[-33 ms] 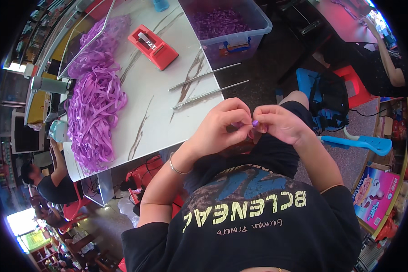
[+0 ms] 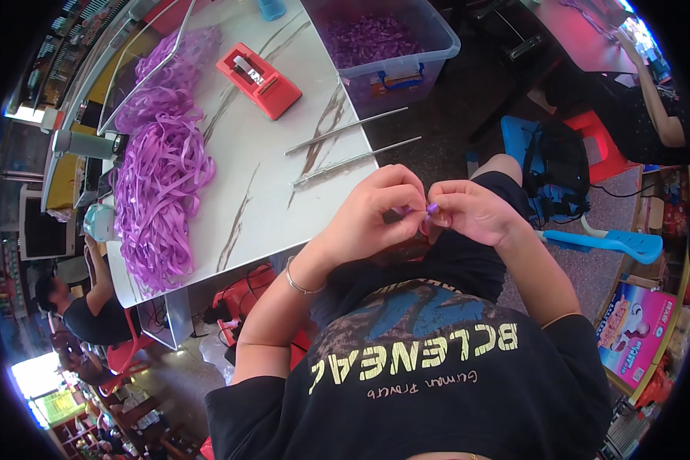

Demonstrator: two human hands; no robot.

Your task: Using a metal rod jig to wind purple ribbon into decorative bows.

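My left hand [image 2: 382, 211] and my right hand [image 2: 471, 208] meet above my lap, just off the table's right edge. Between their fingertips is a small folded purple ribbon [image 2: 432, 208]. My right thumb and forefinger pinch it, and the left fingertips press together at its other side, partly hiding it. On the left part of the table lies a big tangled heap of purple ribbon [image 2: 161, 184]. Two thin metal rods [image 2: 356, 161] lie beyond my left hand and stick out past the table edge.
A red tape dispenser [image 2: 272, 96] stands on the white marbled table [image 2: 245, 222]. Beside the table is a clear plastic bin [image 2: 391, 73] of purple pieces. A blue cup [image 2: 271, 8] stands at the far edge. Other people sit at far left and upper right.
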